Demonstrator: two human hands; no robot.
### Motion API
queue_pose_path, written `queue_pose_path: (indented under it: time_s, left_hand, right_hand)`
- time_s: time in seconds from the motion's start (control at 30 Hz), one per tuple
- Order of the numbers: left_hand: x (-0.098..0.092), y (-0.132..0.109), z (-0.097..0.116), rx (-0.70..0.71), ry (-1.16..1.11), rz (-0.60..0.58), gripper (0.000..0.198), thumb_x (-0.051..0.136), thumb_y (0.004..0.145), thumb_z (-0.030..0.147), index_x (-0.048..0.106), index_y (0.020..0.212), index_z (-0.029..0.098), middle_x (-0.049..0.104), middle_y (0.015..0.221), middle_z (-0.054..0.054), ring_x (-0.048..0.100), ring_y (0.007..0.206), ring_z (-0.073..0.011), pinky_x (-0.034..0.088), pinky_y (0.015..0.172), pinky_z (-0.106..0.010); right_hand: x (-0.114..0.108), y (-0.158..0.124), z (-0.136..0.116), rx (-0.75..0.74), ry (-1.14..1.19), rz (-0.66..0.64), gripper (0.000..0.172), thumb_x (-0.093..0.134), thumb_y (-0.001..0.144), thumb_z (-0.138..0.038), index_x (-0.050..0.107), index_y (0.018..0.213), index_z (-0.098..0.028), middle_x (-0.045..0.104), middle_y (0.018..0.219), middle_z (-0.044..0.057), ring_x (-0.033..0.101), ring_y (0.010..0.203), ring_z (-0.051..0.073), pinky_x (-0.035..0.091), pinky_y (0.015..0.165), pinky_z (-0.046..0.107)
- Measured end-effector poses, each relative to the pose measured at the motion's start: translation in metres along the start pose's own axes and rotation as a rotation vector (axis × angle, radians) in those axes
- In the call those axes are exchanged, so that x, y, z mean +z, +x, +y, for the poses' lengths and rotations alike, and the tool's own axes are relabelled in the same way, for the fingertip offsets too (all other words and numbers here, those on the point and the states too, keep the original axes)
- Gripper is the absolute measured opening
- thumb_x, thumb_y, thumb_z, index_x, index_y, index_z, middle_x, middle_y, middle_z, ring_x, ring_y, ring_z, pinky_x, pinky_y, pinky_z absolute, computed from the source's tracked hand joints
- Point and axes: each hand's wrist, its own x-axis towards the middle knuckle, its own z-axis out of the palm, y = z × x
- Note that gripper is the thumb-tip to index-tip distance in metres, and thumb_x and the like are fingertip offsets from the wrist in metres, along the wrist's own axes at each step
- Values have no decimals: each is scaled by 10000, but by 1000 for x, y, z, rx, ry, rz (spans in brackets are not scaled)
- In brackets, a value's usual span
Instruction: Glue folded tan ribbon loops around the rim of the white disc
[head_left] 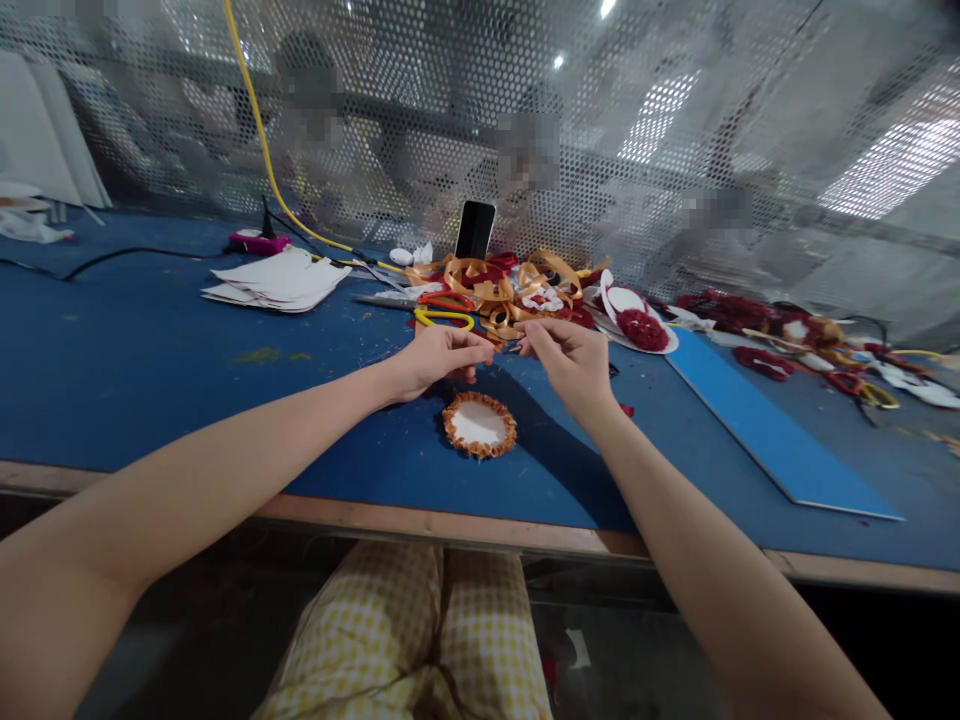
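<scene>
Over the blue tabletop, my left hand (439, 362) is closed in a pinch, thumb against fingers. Facing it, my right hand (568, 362) pinches with thumb and forefinger. A short stretch of gold ribbon (498, 346) shows between the fingertips of both hands; its ends are hidden by the fingers. Below them lies a round white disc (478, 424) edged with a ruffled gold ribbon border (454, 437). Just behind my hands are a tangled heap of gold ribbon (551, 268) and scissors with yellow and red handles (444, 318).
White sheets (274, 283) are stacked at left. A phone (475, 230) leans behind the ribbons. White discs with a dark red rosette (641, 328) and a blue board (772, 425) lie right. A yellow cable (259, 130) hangs before the perforated metal screen (420, 90); people are behind it.
</scene>
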Motion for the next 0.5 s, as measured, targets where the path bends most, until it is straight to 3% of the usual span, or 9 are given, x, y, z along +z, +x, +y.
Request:
queue_pose_path:
  time_s: [0.2, 0.43, 0.5]
  left_hand:
    - [0, 1, 2, -58, -59, 37, 239, 901, 725, 268, 722, 784, 121, 678, 788, 13, 552, 581, -47, 478, 623, -233]
    - [-2, 1, -1, -6, 14, -67, 199, 833, 799, 289, 706, 789, 136, 657, 765, 21, 556, 571, -52, 478, 618, -224]
    - [-2, 1, -3, -12, 20, -70, 211, 833, 810, 309, 709, 820, 138, 648, 744, 25, 559, 562, -55, 477, 610, -223]
  right_hand:
    - [-1, 1, -1, 13, 3, 3, 343, 658, 917, -422, 728, 664, -202, 733, 673, 47, 693, 682, 185, 517, 632, 301]
    - [-2, 0, -3, 0, -34, -33, 322, 666, 910, -438, 769, 716, -203, 720, 634, 28, 651, 612, 167, 503, 598, 300]
    - [-3, -1, -4, -20, -37, -73, 259, 700, 878, -423, 805, 784, -206, 768, 709, 36, 678, 651, 176, 522, 628, 309]
